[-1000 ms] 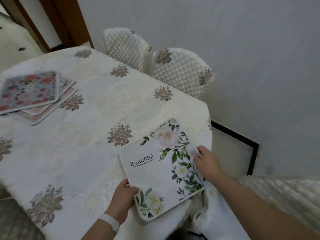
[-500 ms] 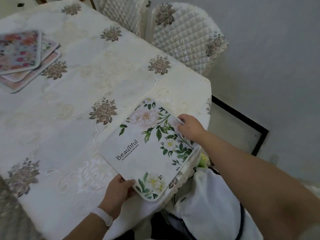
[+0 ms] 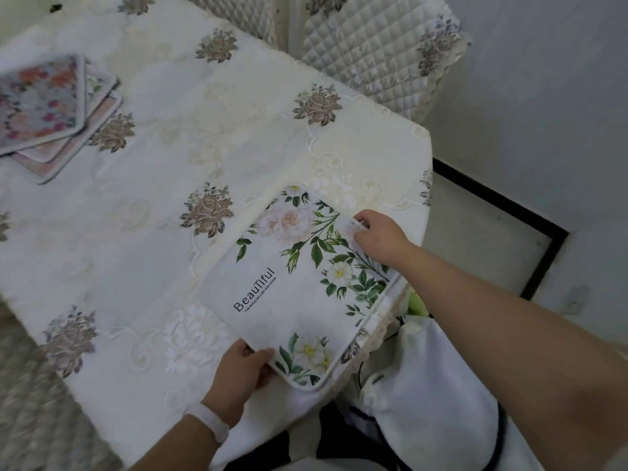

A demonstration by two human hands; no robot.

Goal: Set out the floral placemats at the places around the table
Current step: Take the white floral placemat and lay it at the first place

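A white floral placemat printed "Beautiful" lies flat at the lower centre of the frame, on the near right corner of the counter, its lower right edge reaching the counter's edge; the left hand, a white band at its wrist, has its grip pinching the mat's lower corner, thumb on top and fingers beneath; the right hand rests on the mat's right corner, fingertips pressed down on the surface, and whether they pinch the edge I cannot tell; a stack of pink floral placemats sits at the upper left of the frame, well apart; two quilted chair backs stand at the top, beyond the counter's far edge.
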